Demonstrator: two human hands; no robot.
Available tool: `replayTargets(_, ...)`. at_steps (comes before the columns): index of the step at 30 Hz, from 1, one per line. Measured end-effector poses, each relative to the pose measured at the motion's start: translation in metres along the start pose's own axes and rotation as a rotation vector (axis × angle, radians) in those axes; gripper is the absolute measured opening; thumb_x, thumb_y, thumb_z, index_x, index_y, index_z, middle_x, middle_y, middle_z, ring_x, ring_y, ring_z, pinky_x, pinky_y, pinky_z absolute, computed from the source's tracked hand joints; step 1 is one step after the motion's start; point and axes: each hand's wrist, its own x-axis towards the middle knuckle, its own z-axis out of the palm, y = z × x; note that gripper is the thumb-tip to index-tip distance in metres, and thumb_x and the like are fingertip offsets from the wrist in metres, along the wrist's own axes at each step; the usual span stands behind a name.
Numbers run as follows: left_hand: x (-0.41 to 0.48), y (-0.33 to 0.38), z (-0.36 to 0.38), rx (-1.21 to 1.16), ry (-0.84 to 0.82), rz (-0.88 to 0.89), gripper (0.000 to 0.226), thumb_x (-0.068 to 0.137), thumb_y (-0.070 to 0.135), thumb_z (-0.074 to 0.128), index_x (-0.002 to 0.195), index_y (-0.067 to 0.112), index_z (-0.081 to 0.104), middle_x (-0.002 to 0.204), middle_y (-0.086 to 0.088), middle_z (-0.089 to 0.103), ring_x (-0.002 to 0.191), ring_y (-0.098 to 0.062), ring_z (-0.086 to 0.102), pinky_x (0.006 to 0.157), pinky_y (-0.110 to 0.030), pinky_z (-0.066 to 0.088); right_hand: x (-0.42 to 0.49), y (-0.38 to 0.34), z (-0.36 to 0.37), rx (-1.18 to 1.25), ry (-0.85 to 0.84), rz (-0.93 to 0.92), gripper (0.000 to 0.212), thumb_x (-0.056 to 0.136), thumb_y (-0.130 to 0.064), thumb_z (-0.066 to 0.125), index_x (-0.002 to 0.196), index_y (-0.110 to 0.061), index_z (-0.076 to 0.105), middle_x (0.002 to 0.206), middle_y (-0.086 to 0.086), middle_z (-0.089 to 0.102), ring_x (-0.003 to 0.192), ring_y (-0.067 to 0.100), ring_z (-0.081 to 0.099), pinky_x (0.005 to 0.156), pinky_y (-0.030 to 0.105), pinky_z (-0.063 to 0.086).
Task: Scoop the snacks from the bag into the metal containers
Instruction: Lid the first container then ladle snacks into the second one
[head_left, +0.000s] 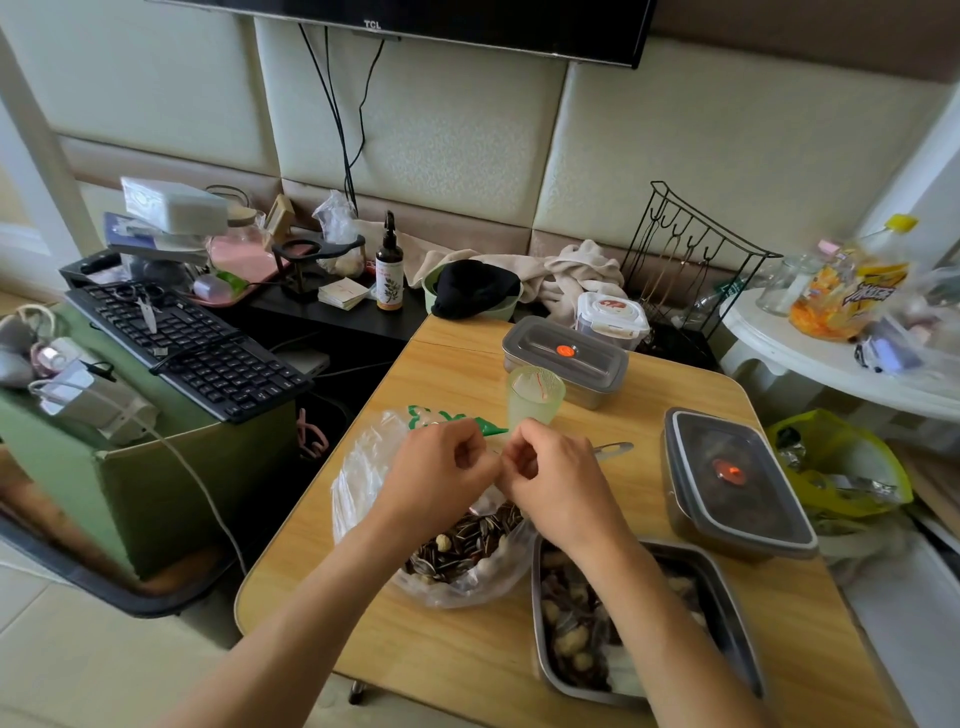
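Holds the left hand (441, 467) and the right hand (556, 478) close together just above the bag (363, 467), fingers curled in a small pinch; cannot tell what is pinched. Needs to dip down into the bag for the snacks (467, 545), then go right to the open metal container (732, 603) under the right arm, nearer the right hand. Must mind the green cup (535, 400) just behind the hands and the spoon (613, 448) beside the right hand.
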Motion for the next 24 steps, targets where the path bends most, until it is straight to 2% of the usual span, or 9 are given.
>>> replayTargets(2,0.001,-0.002,-0.001,0.014,0.015,0.003,0.017,0.083,0.016,0.063,0.069,0.008,0.058,0.061,-0.009,0.058,0.052,-0.01,0.038,0.051,-0.023,0.035,-0.001,0.001,-0.002,0.053,-0.044,0.034,0.014,0.091,-0.011,0.072,0.085,-0.016,0.06,0.076,-0.007,0.065,0.065,0.01,0.06,0.056,0.022,0.047)
replayTargets(6,-0.004,-0.002,0.0,0.26,-0.041,0.138,0.016,0.076,0.023,0.054,0.064,0.016,0.047,0.057,0.006,0.046,0.053,-0.012,0.04,0.051,-0.031,0.043,-0.001,0.001,-0.002,-0.167,-0.042,0.012,0.02,0.092,-0.006,0.067,0.088,-0.018,0.052,0.082,-0.004,0.06,0.071,0.015,0.058,0.059,0.028,0.046)
replayTargets(9,-0.006,-0.003,0.0,0.296,-0.04,0.167,0.018,0.078,0.026,0.054,0.064,0.018,0.046,0.057,0.008,0.045,0.052,-0.009,0.039,0.049,-0.026,0.037,-0.002,0.0,0.0,-0.099,0.0,0.023,0.017,0.092,-0.007,0.067,0.09,-0.018,0.054,0.084,-0.006,0.062,0.073,0.015,0.06,0.063,0.032,0.052)
replayTargets(13,-0.003,-0.003,-0.001,0.133,-0.02,0.11,0.024,0.083,0.023,0.059,0.063,0.016,0.049,0.055,0.003,0.048,0.051,-0.009,0.037,0.051,-0.027,0.035,-0.002,0.007,0.0,0.216,-0.086,0.199,0.01,0.093,-0.019,0.073,0.094,-0.024,0.064,0.087,-0.01,0.069,0.077,0.005,0.064,0.07,0.025,0.056)
replayTargets(16,-0.002,-0.008,-0.001,0.195,-0.066,0.115,0.019,0.078,0.023,0.058,0.063,0.014,0.05,0.057,-0.001,0.052,0.052,-0.011,0.037,0.051,-0.036,0.042,-0.004,0.012,-0.002,0.074,-0.144,0.163,0.016,0.092,-0.013,0.074,0.098,-0.022,0.061,0.088,-0.008,0.066,0.076,0.005,0.06,0.065,0.016,0.05)
replayTargets(19,-0.006,-0.004,0.002,0.259,-0.086,0.151,0.028,0.076,0.042,0.043,0.066,0.017,0.049,0.062,0.002,0.052,0.056,-0.01,0.04,0.055,-0.034,0.044,-0.003,0.009,-0.002,-0.06,-0.103,0.106,0.016,0.093,-0.007,0.069,0.099,-0.019,0.06,0.091,-0.007,0.064,0.078,0.006,0.059,0.062,0.013,0.044)
replayTargets(20,-0.006,-0.003,0.002,0.242,-0.064,0.161,0.032,0.076,0.049,0.038,0.071,0.019,0.049,0.067,0.005,0.051,0.061,-0.011,0.043,0.058,-0.033,0.044,-0.002,0.008,-0.001,-0.043,-0.087,0.108,0.014,0.093,-0.007,0.069,0.097,-0.019,0.061,0.09,-0.008,0.065,0.078,0.007,0.059,0.062,0.012,0.043)
replayTargets(22,-0.005,-0.003,0.0,0.191,-0.023,0.201,0.034,0.079,0.056,0.043,0.089,0.025,0.052,0.087,0.008,0.051,0.081,-0.013,0.048,0.071,-0.031,0.045,-0.001,0.01,0.002,0.096,-0.066,0.18,0.012,0.092,-0.011,0.071,0.09,-0.021,0.064,0.084,-0.01,0.068,0.073,0.007,0.062,0.062,0.013,0.045)
replayTargets(24,-0.004,-0.007,-0.004,0.171,-0.08,0.277,0.05,0.078,0.058,0.055,0.117,0.027,0.051,0.114,0.009,0.047,0.106,-0.014,0.045,0.092,-0.031,0.041,0.001,0.013,0.003,0.312,-0.076,0.306,0.015,0.089,-0.01,0.073,0.085,-0.023,0.066,0.078,-0.007,0.071,0.067,0.011,0.065,0.066,0.027,0.053)
